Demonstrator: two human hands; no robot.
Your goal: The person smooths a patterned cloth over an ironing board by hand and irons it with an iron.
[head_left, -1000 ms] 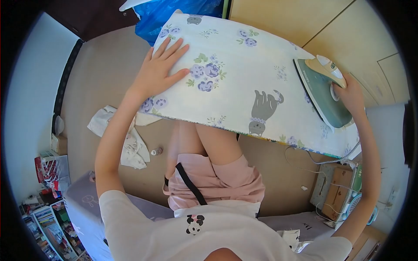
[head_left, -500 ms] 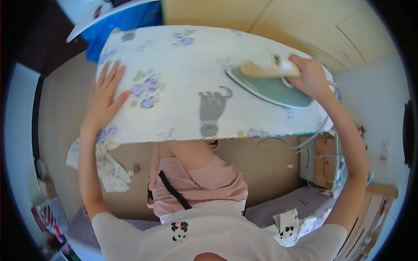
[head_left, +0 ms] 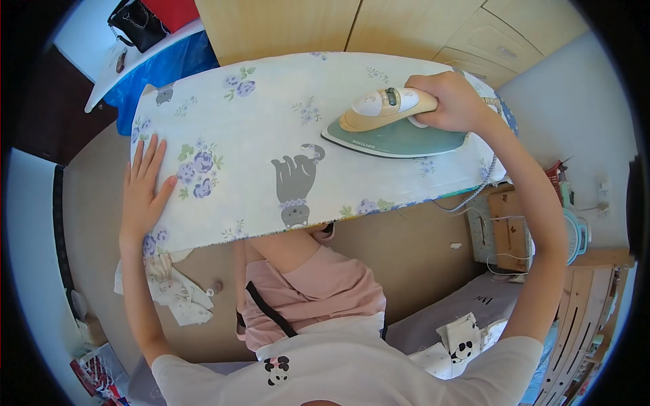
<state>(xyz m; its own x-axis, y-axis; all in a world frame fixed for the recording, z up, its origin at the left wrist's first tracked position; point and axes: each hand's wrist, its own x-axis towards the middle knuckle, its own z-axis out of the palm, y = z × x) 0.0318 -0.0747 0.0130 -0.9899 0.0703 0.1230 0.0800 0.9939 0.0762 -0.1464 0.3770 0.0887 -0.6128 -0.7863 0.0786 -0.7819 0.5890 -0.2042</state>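
A white cloth (head_left: 250, 176) printed with purple flowers and a grey cat lies spread over an ironing board. My right hand (head_left: 452, 101) is wrapped round the handle of a green and cream iron (head_left: 393, 135), whose soleplate rests on the right part of the cloth, its tip pointing left. A cord (head_left: 484, 184) runs from the iron's rear down over the board's near edge. Flat on the cloth's left end is my left hand (head_left: 143, 193), fingers spread, holding nothing.
Wooden cabinets (head_left: 399, 34) stand behind the board. At the far left are a white table edge with a blue plastic bag (head_left: 162, 74) and a black handbag (head_left: 139, 26). Crumpled cloth (head_left: 172, 291) lies on the floor; a panda-print cloth (head_left: 462, 342) is at the right, near a wooden box (head_left: 508, 230).
The view has turned, shifting the board lower and left in the picture. The iron, blurred before, now shows sharply, still in my right hand. My left hand stays flat on the cloth.
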